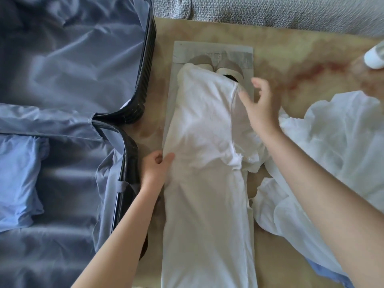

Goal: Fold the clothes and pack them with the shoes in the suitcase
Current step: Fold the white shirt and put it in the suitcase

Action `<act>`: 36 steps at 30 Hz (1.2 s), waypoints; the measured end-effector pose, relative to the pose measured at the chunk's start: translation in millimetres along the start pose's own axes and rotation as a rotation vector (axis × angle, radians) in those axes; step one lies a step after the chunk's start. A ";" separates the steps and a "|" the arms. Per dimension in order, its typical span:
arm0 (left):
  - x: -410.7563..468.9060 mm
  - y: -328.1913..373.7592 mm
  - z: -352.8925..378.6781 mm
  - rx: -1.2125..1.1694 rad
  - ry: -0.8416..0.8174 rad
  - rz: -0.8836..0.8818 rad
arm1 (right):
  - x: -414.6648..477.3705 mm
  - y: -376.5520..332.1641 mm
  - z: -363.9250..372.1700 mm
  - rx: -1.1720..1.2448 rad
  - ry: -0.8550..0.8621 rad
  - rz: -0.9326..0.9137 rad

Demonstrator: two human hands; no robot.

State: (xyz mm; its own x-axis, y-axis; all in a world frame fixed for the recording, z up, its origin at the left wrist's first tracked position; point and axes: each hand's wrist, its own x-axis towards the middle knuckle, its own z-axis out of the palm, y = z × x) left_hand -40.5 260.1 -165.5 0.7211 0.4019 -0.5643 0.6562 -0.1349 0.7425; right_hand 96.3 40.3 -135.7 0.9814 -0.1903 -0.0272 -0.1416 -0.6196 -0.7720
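Note:
A white garment [207, 183] lies folded into a long strip on a grey sheet [247, 59] in the middle of the floor. Its far end covers most of a pair of pale shoes [226, 70], whose ends stick out beyond it. My left hand [156, 167] pinches the garment's left edge between thumb and fingers. My right hand [259, 102] hovers with spread, relaxed fingers over the garment's right side, holding nothing. The open suitcase [133, 113] lies at the left, lined in grey-blue, with a folded light blue garment [18, 179] inside its near half.
A heap of crumpled white fabric [332, 146] lies at the right, with a blue cloth edge [330, 271] showing under it. A white object [376, 57] sits at the far right edge. A grey textured sofa [270, 13] runs along the back. The floor mat [311, 59] is beige with reddish stains.

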 end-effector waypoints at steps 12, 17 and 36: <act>12.7 4.5 1.3 -0.110 -0.026 -0.180 | -117.6 53.7 -24.3 -0.038 -0.059 0.587; 17.3 14.0 4.6 -0.174 -0.013 -0.127 | -105.9 50.8 -9.5 0.124 0.150 0.594; 24.1 46.0 16.2 -0.166 -0.053 -0.115 | -123.2 53.4 -19.8 0.318 0.189 0.701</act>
State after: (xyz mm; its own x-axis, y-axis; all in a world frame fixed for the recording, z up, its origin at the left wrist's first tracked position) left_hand 10.7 248.8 -150.8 0.6570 0.3571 -0.6639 0.6926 0.0620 0.7187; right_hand -34.7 15.6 -161.1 0.6345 -0.5995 -0.4878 -0.6463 -0.0655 -0.7602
